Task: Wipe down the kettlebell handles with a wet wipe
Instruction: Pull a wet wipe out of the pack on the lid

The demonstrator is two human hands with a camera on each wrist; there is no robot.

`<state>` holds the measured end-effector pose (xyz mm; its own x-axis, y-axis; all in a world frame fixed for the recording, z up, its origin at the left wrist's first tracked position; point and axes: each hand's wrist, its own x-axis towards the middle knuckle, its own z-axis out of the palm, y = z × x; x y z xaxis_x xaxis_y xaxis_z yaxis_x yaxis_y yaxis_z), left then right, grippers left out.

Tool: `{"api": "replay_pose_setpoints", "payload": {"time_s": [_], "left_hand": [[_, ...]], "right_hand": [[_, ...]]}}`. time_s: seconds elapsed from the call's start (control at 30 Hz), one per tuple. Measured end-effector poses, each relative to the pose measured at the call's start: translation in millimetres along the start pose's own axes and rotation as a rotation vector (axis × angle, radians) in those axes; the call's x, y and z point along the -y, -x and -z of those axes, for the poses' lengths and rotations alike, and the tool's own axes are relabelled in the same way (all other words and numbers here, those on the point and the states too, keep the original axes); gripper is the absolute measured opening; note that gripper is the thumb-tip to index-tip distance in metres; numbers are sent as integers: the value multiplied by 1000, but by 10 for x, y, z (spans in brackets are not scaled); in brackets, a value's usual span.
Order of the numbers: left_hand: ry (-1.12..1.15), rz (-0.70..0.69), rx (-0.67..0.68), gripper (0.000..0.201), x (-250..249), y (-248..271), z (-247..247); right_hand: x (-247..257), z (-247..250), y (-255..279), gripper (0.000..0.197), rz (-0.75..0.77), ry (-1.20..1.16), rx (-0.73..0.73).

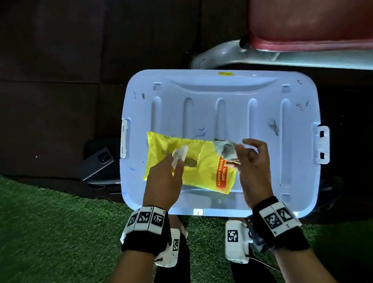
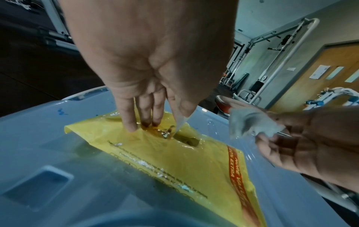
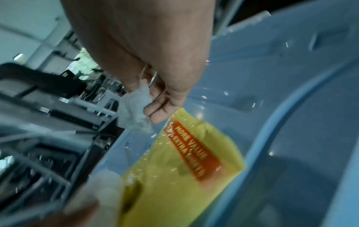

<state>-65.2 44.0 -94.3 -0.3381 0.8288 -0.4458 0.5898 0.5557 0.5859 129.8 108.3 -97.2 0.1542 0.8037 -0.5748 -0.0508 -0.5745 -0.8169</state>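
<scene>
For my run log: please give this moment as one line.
left hand: pinches flap on yellow wipe pack | right hand: holds crumpled wipe | pack on bin lid

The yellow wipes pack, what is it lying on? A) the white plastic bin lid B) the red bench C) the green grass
A, the yellow wipes pack lies flat on the white bin lid, with the left hand pressing on it.
</scene>
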Motion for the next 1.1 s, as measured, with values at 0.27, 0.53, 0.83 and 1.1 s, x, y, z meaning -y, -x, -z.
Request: {"api": "replay_pose_setpoints", "payload": {"time_s": [0.27,0.53,0.83,1.1], "left_hand": [[-371,-179,205,61,-113,41,-271],[-802,-167,341,97,-58,70,-514],[-598,-86,229,69,-232,165,-391],[-372,-474,188,70,-886,979,-808]], "right_hand": [[-436,79,-60,25,514,879,109],[-443,22,-147,14,381,919,27],[-392,257,116,23,161,531,-247],[-505,1664,1190,35,55,72,-618]]}}
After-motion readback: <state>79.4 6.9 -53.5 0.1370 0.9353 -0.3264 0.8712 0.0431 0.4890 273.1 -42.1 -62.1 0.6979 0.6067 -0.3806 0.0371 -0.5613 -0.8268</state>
